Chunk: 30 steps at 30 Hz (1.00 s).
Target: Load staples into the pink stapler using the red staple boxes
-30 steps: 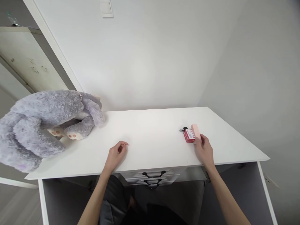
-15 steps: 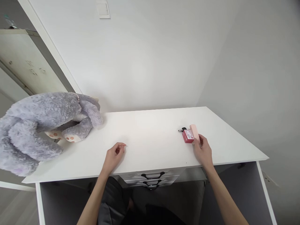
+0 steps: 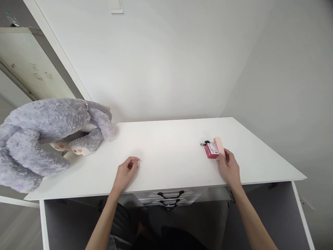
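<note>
Pink bar [image 3: 219,144] juts beyond the right hand [image 3: 230,169], apparently clamped on its near end.

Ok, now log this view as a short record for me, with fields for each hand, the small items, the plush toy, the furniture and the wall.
Left hand: loosely curled hand over the desktop's front part, nothing visible in it
Right hand: hand with thumb and fingers at the near end of a pink block
Small items: red-and-white stack just left of the block; small dark object behind the stack
Plush toy: grey plush, bent over at the desk's left end
Furniture: white desk, black drawer handles below
Wall: switch, partly cut off
</note>
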Tool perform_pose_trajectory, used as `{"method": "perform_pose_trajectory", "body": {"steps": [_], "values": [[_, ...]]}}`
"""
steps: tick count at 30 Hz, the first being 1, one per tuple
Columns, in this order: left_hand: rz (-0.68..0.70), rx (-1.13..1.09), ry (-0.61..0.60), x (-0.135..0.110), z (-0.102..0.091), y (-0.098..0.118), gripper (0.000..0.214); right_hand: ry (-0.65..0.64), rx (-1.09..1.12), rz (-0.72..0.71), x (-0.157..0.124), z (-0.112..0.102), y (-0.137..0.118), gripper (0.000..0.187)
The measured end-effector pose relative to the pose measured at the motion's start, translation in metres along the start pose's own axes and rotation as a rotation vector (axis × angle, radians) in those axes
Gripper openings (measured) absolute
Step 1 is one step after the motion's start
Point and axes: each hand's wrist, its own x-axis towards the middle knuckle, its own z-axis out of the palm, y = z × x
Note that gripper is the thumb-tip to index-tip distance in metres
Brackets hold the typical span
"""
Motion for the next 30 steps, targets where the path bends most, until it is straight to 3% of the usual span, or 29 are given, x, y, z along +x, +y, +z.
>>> {"method": "perform_pose_trajectory", "body": {"steps": [10,17,30], "values": [[-0.016,-0.031,0.004,-0.001,0.002,-0.005,0.029,-0.058,-0.075,-0.022,0.000,-0.001,-0.002,0.067],[-0.015,-0.042,-0.004,-0.001,0.002,-0.006,0.029,-0.116,-0.011,-0.029,0.010,0.005,-0.005,0.065],[0.006,-0.026,0.021,0.001,0.004,-0.006,0.030,-0.285,0.057,-0.183,0.002,0.051,-0.028,0.063]]}}
